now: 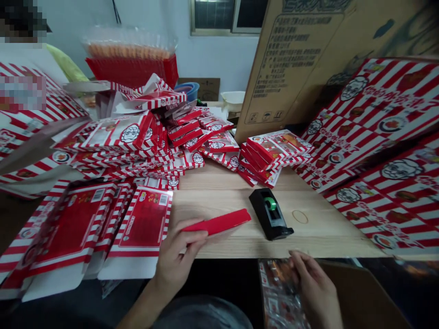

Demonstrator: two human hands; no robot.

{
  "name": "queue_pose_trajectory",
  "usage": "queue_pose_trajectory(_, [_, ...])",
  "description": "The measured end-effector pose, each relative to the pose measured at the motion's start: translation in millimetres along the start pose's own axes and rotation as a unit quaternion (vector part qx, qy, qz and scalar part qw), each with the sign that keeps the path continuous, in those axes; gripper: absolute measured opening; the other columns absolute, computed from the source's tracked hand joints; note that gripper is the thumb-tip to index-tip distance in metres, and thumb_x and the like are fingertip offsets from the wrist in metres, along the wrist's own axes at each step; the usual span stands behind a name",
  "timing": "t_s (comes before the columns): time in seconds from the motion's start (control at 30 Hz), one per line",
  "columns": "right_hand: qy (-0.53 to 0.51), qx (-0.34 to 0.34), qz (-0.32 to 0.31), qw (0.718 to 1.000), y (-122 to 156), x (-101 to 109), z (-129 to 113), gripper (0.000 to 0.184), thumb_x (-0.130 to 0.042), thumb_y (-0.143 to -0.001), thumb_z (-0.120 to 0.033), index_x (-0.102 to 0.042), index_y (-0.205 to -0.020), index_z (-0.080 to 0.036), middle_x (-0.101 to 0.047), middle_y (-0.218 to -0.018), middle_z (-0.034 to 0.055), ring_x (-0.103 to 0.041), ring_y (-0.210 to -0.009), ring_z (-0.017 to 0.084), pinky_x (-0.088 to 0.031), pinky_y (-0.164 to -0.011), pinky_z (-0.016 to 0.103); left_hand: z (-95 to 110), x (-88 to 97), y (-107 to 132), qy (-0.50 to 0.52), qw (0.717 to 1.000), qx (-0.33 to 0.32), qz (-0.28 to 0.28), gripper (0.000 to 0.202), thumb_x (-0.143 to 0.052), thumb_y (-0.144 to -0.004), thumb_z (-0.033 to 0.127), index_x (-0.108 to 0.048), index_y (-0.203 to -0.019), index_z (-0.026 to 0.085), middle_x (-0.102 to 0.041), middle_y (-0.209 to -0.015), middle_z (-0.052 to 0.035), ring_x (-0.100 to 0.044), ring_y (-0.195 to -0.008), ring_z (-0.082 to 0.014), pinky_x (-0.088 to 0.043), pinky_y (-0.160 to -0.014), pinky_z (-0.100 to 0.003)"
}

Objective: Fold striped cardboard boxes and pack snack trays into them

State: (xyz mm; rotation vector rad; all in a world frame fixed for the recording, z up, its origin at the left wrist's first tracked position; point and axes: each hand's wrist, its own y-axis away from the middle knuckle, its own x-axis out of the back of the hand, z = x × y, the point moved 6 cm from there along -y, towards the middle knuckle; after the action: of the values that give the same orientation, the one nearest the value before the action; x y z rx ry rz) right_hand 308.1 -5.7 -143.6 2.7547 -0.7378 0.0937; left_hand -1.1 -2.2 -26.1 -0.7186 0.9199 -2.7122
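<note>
My left hand (178, 258) is closed on the near end of a flat red carton (219, 222), held edge-on just above the wooden table (240, 201). Below the table's front edge, my right hand (313, 283) grips a clear plastic packet (279, 288) with red and orange print, held over my lap. A black tape dispenser (270, 213) with a green roll stands on the table just right of the carton's far end.
Flat red-and-white striped cartons (103, 228) lie fanned at the near left. A heap of filled striped boxes (151, 141) covers the back left, a smaller stack (270, 155) the middle. Large striped boxes (387, 160) and a brown cardboard sheet (302, 59) stand at the right. A rubber band (300, 216) lies near the dispenser.
</note>
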Motion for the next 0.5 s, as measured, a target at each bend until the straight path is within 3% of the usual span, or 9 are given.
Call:
queue_pose_trajectory(0.07, [-0.064,-0.002,-0.033,0.997,35.5,-24.1,-26.7,0.031,-0.074,-0.062,-0.046,-0.062,-0.072,-0.019,-0.05,-0.052,-0.0039,-0.041,-0.042,0.009,-0.032,-0.038,0.02,8.0,-4.4,3.6,-0.022,1.0,-0.016,0.003,0.018,-0.058,-0.083,0.007,-0.064,-0.092,0.021,-0.066,-0.104,-0.0058,-0.065,-0.095,-0.0145,-0.054,-0.081,-0.024])
queue_pose_trajectory(0.13, [-0.085,0.012,-0.091,0.992,65.0,-58.2,-54.8,0.03,-0.071,-0.067,-0.046,-0.06,-0.065,-0.018,-0.047,-0.047,-0.0046,-0.037,-0.038,0.007,-0.027,-0.036,0.019,17.2,-9.9,5.6,-0.043,0.998,-0.037,-0.008,0.017,-0.057,-0.084,0.008,-0.063,-0.094,0.021,-0.065,-0.103,-0.0063,-0.066,-0.094,-0.0149,-0.054,-0.08,-0.025])
queue_pose_trajectory(0.23, [-0.066,0.009,-0.181,0.981,83.7,-102.0,-80.0,0.038,-0.069,-0.068,-0.051,-0.058,-0.057,-0.016,-0.042,-0.041,-0.005,-0.032,-0.036,0.005,-0.024,-0.036,0.019,27.0,-14.7,4.3,-0.052,0.997,-0.05,-0.03,0.015,-0.056,-0.085,0.011,-0.062,-0.094,0.021,-0.063,-0.098,-0.0062,-0.066,-0.089,-0.0145,-0.055,-0.077,-0.024])
queue_pose_trajectory(0.33, [-0.053,-0.007,-0.211,0.976,77.2,-114.6,-82.6,0.046,-0.067,-0.068,-0.054,-0.048,-0.049,-0.017,-0.037,-0.038,-0.0064,-0.027,-0.036,0.004,-0.022,-0.037,0.019,31.6,-16.0,-1.9,-0.045,0.994,-0.055,-0.084,0.018,-0.055,-0.084,0.009,-0.06,-0.096,0.021,-0.061,-0.096,-0.0054,-0.064,-0.087,-0.014,-0.055,-0.075,-0.023])
queue_pose_trajectory(0.5, [-0.057,-0.009,-0.246,0.968,67.4,-119.0,-71.4,0.047,-0.064,-0.07,-0.058,-0.047,-0.051,-0.018,-0.037,-0.038,-0.0069,-0.027,-0.035,0.005,-0.021,-0.037,0.019,29.2,-23.4,-15.9,-0.117,0.952,-0.042,-0.28,0.056,-0.05,-0.077,0.004,-0.048,-0.127,0.029,-0.059,-0.097,-0.0042,-0.061,-0.086,-0.0179,-0.055,-0.069,-0.03])
